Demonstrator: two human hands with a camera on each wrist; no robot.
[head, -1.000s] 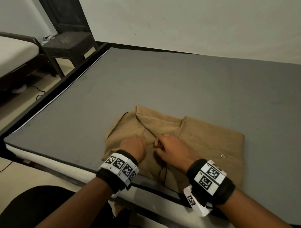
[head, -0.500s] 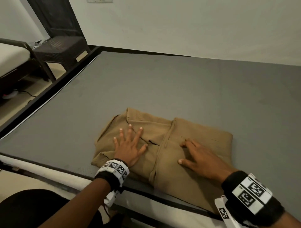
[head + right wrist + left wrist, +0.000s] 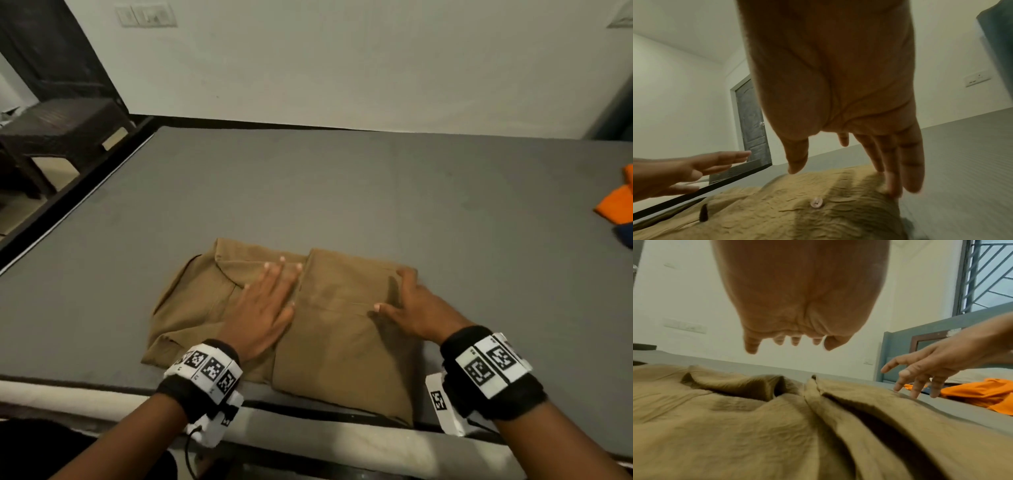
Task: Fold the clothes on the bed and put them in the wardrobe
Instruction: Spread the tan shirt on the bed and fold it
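The tan shirt (image 3: 329, 325) lies folded near the bed's (image 3: 376, 192) front edge; the left hand (image 3: 263, 308) hovers flat over it, fingers straight, the right hand (image 3: 411, 308) spread, fingertips touching its far corner

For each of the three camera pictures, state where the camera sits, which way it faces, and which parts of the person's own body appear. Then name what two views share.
Head: worn high, looking forward and down at the tan shirt on the bed; both forearms, left hand, right hand.
Left wrist: under the left palm, looking along the shirt toward an orange garment; the right hand shows.
Right wrist: under the right palm, facing a dark door; the left hand shows.
Shared: all three show the shirt; head and left wrist show the orange garment.
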